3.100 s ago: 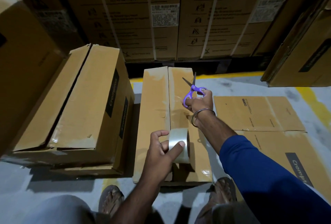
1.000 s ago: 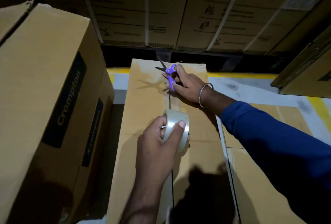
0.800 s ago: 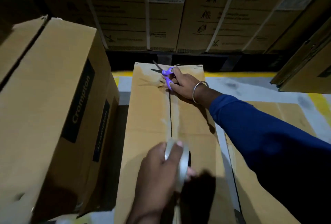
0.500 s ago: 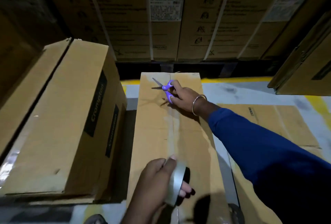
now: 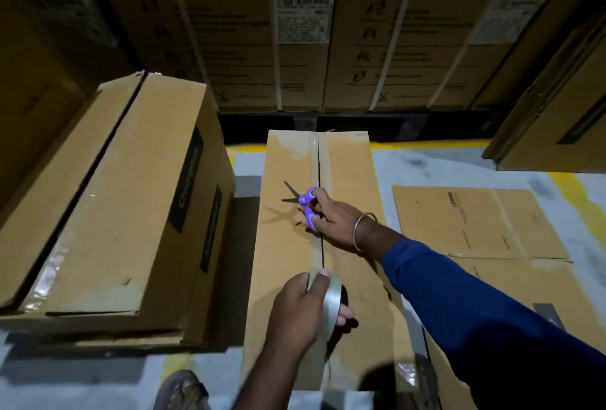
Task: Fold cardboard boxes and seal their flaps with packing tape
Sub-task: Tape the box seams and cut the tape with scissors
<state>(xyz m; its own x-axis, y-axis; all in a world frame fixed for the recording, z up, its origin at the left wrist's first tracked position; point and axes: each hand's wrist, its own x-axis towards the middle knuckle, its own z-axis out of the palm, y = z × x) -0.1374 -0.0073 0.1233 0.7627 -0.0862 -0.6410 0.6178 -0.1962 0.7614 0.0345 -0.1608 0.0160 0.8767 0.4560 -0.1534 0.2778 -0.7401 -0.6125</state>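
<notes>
Box [image 5: 288, 245] under both hands; tape roll [image 5: 331, 303] in left hand [image 5: 300, 308], apparently.

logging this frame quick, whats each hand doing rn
Left hand: grips the tape roll.
Right hand: holds the purple scissors while resting on the box.

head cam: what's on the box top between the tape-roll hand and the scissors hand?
Head view: only the centre seam of the long brown cardboard box, under clear tape, between the left hand holding the clear tape roll and the right hand holding purple-handled scissors.
</notes>
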